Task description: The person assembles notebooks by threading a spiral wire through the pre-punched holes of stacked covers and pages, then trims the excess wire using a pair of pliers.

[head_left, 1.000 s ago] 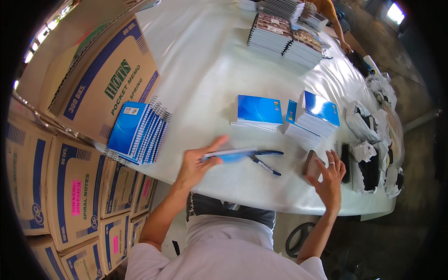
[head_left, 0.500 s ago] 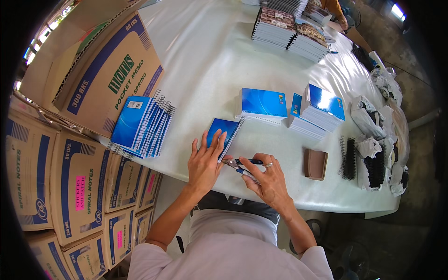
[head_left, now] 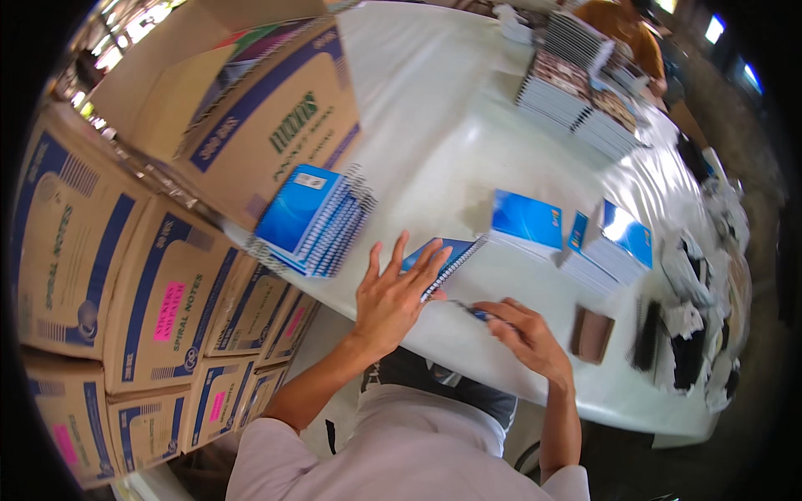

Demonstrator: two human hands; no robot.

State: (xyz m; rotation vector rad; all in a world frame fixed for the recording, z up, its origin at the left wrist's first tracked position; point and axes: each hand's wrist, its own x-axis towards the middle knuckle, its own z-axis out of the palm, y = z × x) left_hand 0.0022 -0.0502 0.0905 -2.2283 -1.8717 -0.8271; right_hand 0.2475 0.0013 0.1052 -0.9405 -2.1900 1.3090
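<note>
My left hand (head_left: 388,305) lies with spread fingers across a small blue spiral notebook (head_left: 458,248), which rests near the table's front edge. Along the notebook's right side runs a wire coil, its near end close to my left fingertips. In my right hand (head_left: 530,338) is a pair of pliers (head_left: 482,314), fingers wrapped round the handles. Its jaws point left toward the coil's near end; blur hides whether they touch it. Left of my hands stands a pile of blue spiral notebooks (head_left: 296,209). Beyond, to the right, are blue-covered pad stacks (head_left: 526,221).
An open carton (head_left: 276,138) stands on the table's left, above stacked cartons (head_left: 167,301). At right are a brown tray-like block (head_left: 593,336), black coils (head_left: 645,334) and plastic bags (head_left: 685,267). Bound books (head_left: 553,92) sit far back, near a person in orange-brown (head_left: 639,42).
The whole view has shifted, moving the table's contents right and down in the picture. The pliers have drawn slightly away from my left hand, which stays on the notebook.
</note>
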